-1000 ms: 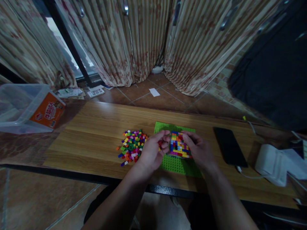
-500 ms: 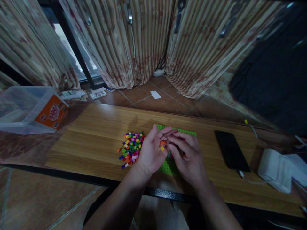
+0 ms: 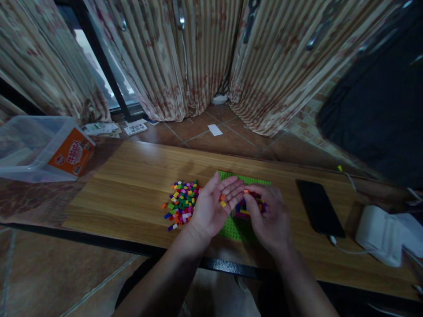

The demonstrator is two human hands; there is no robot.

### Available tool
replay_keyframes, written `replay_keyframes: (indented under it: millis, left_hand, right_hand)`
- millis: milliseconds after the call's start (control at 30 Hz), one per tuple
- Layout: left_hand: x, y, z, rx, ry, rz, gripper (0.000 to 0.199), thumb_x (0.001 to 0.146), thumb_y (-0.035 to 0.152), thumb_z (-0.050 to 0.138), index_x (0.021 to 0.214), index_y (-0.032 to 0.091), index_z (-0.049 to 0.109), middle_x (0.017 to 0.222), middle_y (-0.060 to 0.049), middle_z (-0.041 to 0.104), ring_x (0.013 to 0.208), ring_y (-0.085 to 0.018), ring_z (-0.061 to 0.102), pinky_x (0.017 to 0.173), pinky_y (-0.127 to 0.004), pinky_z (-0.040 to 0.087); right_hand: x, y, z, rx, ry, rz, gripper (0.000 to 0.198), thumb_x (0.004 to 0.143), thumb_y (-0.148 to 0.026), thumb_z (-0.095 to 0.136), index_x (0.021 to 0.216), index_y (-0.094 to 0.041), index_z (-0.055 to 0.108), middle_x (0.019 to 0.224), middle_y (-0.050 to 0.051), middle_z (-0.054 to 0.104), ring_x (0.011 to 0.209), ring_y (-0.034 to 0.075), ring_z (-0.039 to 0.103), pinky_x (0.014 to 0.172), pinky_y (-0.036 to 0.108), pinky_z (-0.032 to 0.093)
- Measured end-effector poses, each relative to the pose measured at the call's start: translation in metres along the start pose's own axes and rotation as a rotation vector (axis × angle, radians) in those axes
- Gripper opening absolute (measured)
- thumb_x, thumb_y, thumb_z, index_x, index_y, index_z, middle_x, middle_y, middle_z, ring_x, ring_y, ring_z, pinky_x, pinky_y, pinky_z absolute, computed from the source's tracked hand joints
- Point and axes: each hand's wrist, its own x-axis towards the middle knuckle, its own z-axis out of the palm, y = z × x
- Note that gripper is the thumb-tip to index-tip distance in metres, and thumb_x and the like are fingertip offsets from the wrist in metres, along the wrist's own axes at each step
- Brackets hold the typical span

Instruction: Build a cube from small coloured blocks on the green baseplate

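My left hand (image 3: 209,207) is palm up, slightly cupped, with its fingers stretched to the right. In its palm lie a few small building bricks, an orange one (image 3: 222,197) and a yellow one (image 3: 223,204) among them. My right hand (image 3: 269,215) pinches an orange building brick (image 3: 246,191) between thumb and forefinger, just off the left fingertips. Beneath both hands is a green studded baseplate (image 3: 231,230), partly covered by them. A multicoloured brick build (image 3: 243,210) stands on it, mostly hidden by my right hand. Left of my hands lies a pile of loose coloured bricks (image 3: 181,202).
The wooden table (image 3: 125,193) carries a black phone (image 3: 319,207) on a cable and a white device (image 3: 376,235) at right. A clear plastic bin (image 3: 36,149) with an orange label stands at far left. Curtains (image 3: 198,61) hang behind; a white card (image 3: 215,130) lies on the floor.
My right hand has moved slightly right, away from the left palm, with an orange brick now between its fingertips. More of the brick build shows. My left hand stays nearly still.
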Motion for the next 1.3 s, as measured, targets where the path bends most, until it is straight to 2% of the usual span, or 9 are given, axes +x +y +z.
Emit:
replay_keyframes:
  millis: [100,167,233,433,667,867,1033,1300]
  left_hand:
    - [0.005,0.001,-0.006,0.093,0.156,0.031,0.024,0.091,0.022,0.054,0.081,0.006,0.07,0.079,-0.009,0.068,0.065,-0.01,0.058,0.058,-0.018,0.046]
    - [0.007,0.0,-0.01,0.136,0.182,0.036,0.016,0.086,0.014,0.058,0.078,0.007,0.069,0.072,-0.005,0.065,0.055,-0.005,0.05,0.048,-0.015,0.037]
    - [0.009,-0.002,-0.012,0.151,0.161,0.031,0.012,0.083,0.011,0.06,0.078,0.006,0.07,0.07,-0.004,0.063,0.052,-0.004,0.046,0.045,-0.014,0.032]
    - [0.012,-0.011,-0.013,0.192,0.158,0.017,0.008,0.079,0.012,0.063,0.078,0.006,0.07,0.07,-0.003,0.061,0.047,-0.002,0.041,0.04,-0.014,0.024]
    - [0.015,-0.015,-0.017,0.225,0.135,0.029,0.01,0.079,0.014,0.063,0.08,0.007,0.069,0.071,-0.002,0.059,0.047,-0.001,0.038,0.041,-0.015,0.022]
    - [0.012,-0.015,-0.016,0.258,0.121,0.031,0.012,0.078,0.016,0.064,0.083,0.007,0.07,0.07,-0.002,0.058,0.048,-0.002,0.038,0.043,-0.016,0.022]
    - [0.012,-0.014,-0.018,0.265,0.127,0.034,0.013,0.079,0.016,0.064,0.085,0.007,0.07,0.07,-0.002,0.058,0.048,-0.003,0.039,0.044,-0.016,0.024]
    - [0.01,-0.013,-0.018,0.277,0.113,0.053,0.012,0.075,0.017,0.067,0.081,0.008,0.071,0.069,-0.002,0.06,0.048,-0.003,0.039,0.045,-0.018,0.022]
  right_hand:
    - [-0.001,0.014,-0.013,0.093,0.098,0.232,0.018,0.092,-0.034,0.059,0.097,-0.02,0.07,0.09,0.004,0.073,0.082,0.02,0.068,0.074,0.034,0.054]
    - [-0.002,0.022,-0.02,0.159,0.096,0.331,0.019,0.089,-0.036,0.063,0.094,-0.02,0.072,0.087,0.003,0.074,0.078,0.019,0.069,0.071,0.032,0.055]
    - [-0.002,0.027,-0.024,0.19,0.048,0.359,0.02,0.087,-0.037,0.064,0.093,-0.02,0.073,0.088,0.003,0.075,0.079,0.019,0.07,0.071,0.032,0.055]
    - [-0.004,0.028,-0.027,0.109,-0.089,0.196,0.021,0.092,-0.032,0.057,0.098,-0.022,0.075,0.098,0.005,0.072,0.09,0.019,0.068,0.08,0.033,0.054]
    - [-0.004,0.027,-0.019,-0.018,-0.182,0.068,0.02,0.093,-0.028,0.056,0.098,-0.021,0.074,0.097,0.006,0.073,0.089,0.02,0.069,0.081,0.034,0.054]
    - [-0.003,0.027,-0.017,-0.084,-0.144,0.112,0.021,0.089,-0.029,0.06,0.103,-0.02,0.073,0.092,0.005,0.074,0.08,0.02,0.07,0.075,0.034,0.056]
    - [-0.003,0.028,-0.014,-0.104,-0.122,0.16,0.022,0.087,-0.034,0.061,0.099,-0.02,0.073,0.085,0.005,0.074,0.074,0.02,0.068,0.072,0.034,0.055]
    - [-0.004,0.027,-0.015,-0.017,-0.11,0.237,0.025,0.086,-0.037,0.064,0.101,-0.021,0.073,0.083,0.003,0.073,0.071,0.018,0.068,0.07,0.032,0.055]
